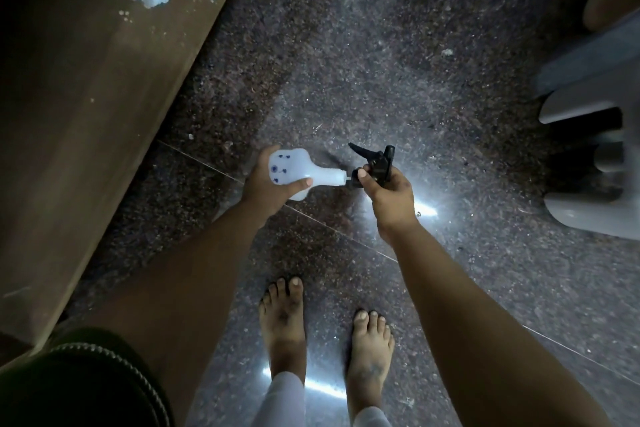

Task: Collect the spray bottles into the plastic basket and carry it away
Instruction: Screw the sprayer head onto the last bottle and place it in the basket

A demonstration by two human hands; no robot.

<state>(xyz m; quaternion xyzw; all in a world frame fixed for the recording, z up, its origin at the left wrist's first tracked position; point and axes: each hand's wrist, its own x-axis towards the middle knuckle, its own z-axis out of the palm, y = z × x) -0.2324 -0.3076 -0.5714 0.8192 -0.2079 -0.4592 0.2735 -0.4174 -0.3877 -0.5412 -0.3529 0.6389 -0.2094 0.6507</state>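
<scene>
I hold one spray bottle sideways over the floor with both hands. Its white body (294, 170) has small blue marks and lies in my left hand (266, 191), thumb across its front. My right hand (388, 198) grips the black trigger head (375, 163), which sits at the end of the bottle's neck. Whether the head is screwed on or loose I cannot tell. No plastic basket is in view.
A brown wooden surface (86, 80) with white smears runs along the left. A grey plastic chair (595, 149) stands at the right edge. Below me are my bare feet (284, 322) on the dark speckled polished floor (381, 45).
</scene>
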